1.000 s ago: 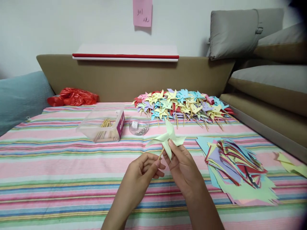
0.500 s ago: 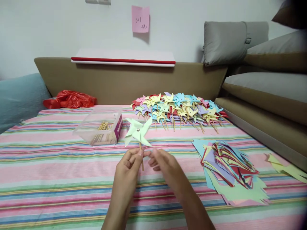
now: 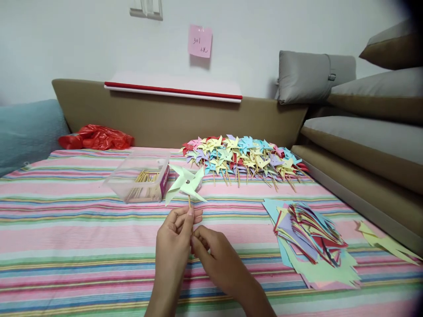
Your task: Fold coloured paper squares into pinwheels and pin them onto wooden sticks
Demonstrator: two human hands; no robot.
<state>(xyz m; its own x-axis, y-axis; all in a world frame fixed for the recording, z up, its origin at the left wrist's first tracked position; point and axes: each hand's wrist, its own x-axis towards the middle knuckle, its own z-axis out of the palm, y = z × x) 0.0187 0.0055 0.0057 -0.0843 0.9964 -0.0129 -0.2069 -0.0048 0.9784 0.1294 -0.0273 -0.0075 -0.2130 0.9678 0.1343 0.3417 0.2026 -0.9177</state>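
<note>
A pale green paper pinwheel (image 3: 187, 181) on a thin wooden stick stands upright in front of me, a round pin at its centre. My left hand (image 3: 176, 229) pinches the stick just below the paper blades. Lower down, the fingers of my right hand (image 3: 211, 251) close around the bottom end of the same stick, which they mostly hide. Behind and to the left of the pinwheel, a clear plastic box (image 3: 132, 171) lies on its side with wooden sticks (image 3: 145, 178) in it.
Many finished pinwheels (image 3: 244, 154) lie heaped at the back. On the right are stacked paper sheets (image 3: 307, 237) with a dark tool on top, and yellow paper pieces (image 3: 383, 242). A red plastic bag (image 3: 99, 137) lies back left. Grey-brown cushions (image 3: 366, 141) border the right side of the striped cloth (image 3: 82, 246).
My right hand has moved down and left from beside the left fingers to grip the stick's lower end. The pinwheel has turned and shifted slightly left. The camera view has tilted.
</note>
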